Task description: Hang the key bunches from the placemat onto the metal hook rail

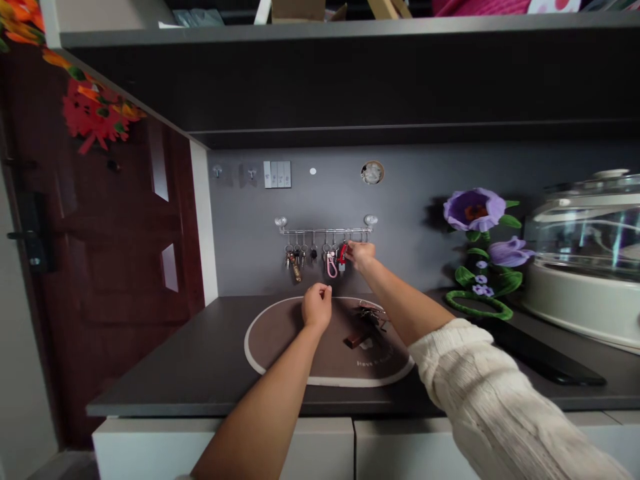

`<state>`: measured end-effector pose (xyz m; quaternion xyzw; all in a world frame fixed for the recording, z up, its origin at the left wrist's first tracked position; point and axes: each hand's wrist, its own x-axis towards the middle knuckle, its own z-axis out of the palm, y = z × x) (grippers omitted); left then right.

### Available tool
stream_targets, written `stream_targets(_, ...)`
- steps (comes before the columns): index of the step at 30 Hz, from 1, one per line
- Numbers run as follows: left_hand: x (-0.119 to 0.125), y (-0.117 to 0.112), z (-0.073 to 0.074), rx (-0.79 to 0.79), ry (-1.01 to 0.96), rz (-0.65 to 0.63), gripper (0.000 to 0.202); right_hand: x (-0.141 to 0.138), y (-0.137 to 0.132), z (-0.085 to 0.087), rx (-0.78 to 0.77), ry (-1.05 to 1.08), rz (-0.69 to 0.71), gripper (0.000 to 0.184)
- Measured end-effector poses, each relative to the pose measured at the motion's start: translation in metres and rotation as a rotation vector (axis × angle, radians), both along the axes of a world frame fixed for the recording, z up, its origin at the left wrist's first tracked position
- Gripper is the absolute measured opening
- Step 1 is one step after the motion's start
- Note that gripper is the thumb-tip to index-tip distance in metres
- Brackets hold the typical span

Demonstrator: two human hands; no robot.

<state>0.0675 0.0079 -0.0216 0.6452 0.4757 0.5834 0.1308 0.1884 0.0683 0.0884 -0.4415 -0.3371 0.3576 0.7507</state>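
My right hand (pixel 360 255) reaches up to the metal hook rail (pixel 325 231) on the grey wall, its fingers pinched on a key set with a red fob (pixel 343 255) hanging from a hook. Beside it hang a pink loop fob (pixel 331 265) and several other key sets (pixel 296 257). My left hand (pixel 317 305) hovers lower, over the brown oval mat (pixel 280 340), its fingers curled shut; I cannot make out anything in it. A bunch of keys with a brown fob (pixel 367 321) lies on the mat.
A dark countertop (pixel 200 373) carries the mat. Purple artificial flowers (pixel 477 247) stand at the right, then a white appliance with a glass lid (pixel 585 260). A dark flat object (pixel 550 363) lies near it. A red-brown door (pixel 110 253) is left; a dark cabinet (pixel 350 80) hangs overhead.
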Motion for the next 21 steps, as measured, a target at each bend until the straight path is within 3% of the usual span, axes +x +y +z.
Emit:
stream_targets(8,-0.001,-0.001,0.000,0.002,0.002,-0.016,0.022,0.000,-0.003,-0.010,0.013,-0.036,0.078,0.012)
stream_targets(21,-0.002,0.001,-0.003,0.015,0.042,-0.060,0.018,0.008,-0.005,-0.020,0.026,-0.208,0.079,0.011)
